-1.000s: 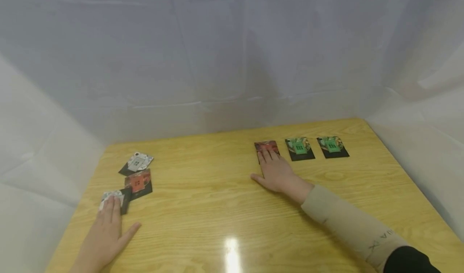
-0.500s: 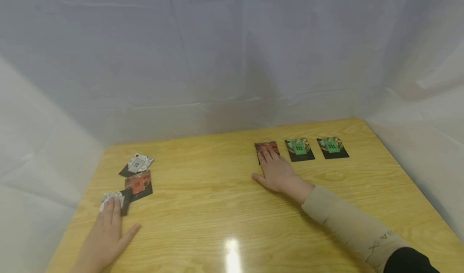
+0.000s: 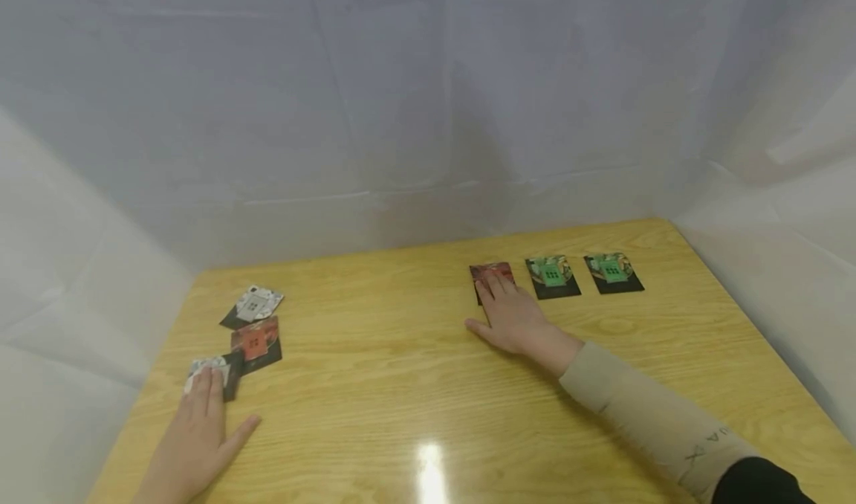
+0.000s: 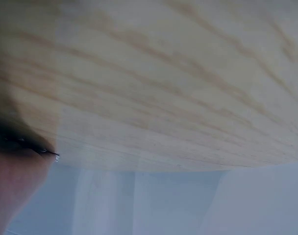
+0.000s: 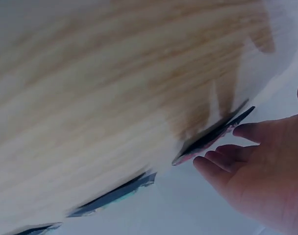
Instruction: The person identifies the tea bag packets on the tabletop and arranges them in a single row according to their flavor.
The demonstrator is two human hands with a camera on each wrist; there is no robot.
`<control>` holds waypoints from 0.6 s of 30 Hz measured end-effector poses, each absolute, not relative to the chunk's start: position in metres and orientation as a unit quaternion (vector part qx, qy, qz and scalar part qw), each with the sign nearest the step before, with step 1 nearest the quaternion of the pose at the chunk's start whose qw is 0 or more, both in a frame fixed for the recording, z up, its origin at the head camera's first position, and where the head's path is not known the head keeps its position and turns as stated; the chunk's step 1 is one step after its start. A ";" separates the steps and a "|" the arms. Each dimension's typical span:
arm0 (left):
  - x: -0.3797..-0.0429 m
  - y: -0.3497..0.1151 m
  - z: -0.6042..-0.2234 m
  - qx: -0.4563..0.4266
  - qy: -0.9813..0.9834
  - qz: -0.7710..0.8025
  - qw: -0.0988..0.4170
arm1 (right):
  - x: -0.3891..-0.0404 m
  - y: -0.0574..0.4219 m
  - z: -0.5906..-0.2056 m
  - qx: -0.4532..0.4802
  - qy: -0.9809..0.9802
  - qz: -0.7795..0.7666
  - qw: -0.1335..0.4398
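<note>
At the left of the head view, my left hand (image 3: 190, 441) rests with straight fingers on a white-and-black card-like packet (image 3: 232, 383). That packet overlaps the corner of a red-and-black packet (image 3: 257, 343), and a second white-and-black packet (image 3: 253, 305) lies behind them. My right hand (image 3: 511, 318) reaches to the back of the table, its extended fingertips on another red packet (image 3: 491, 269) and covering much of it. In the right wrist view the fingertips (image 5: 203, 164) are right at this red packet's (image 5: 208, 139) edge. The left wrist view shows only a bit of the left hand (image 4: 16, 186).
Two green-and-black packets (image 3: 553, 276) lie in a row to the right of my right hand. Everything lies on a yellow wooden table (image 3: 361, 340). White sheeting (image 3: 401, 102) hangs behind the table and along both sides.
Both hands stay in place on their packets. The whole head view has shifted very slightly; the packets keep their places on the table.
</note>
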State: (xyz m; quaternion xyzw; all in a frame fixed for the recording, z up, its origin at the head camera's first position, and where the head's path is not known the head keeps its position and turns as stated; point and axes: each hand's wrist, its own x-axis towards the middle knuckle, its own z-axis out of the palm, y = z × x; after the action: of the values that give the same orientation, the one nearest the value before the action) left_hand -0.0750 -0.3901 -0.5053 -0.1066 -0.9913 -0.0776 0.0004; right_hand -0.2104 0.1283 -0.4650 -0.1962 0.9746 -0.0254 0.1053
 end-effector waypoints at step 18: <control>-0.076 -0.390 -0.504 -0.096 -0.991 -0.089 -0.019 | -0.211 0.099 -0.440 -0.257 0.964 -0.025 0.061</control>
State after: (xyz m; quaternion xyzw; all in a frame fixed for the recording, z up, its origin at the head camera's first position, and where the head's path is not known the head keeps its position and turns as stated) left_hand -0.0759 -0.3897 -0.5037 -0.0961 -0.9912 -0.0890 -0.0193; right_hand -0.2114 0.0995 -0.4399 -0.2567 0.9642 -0.0250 0.0615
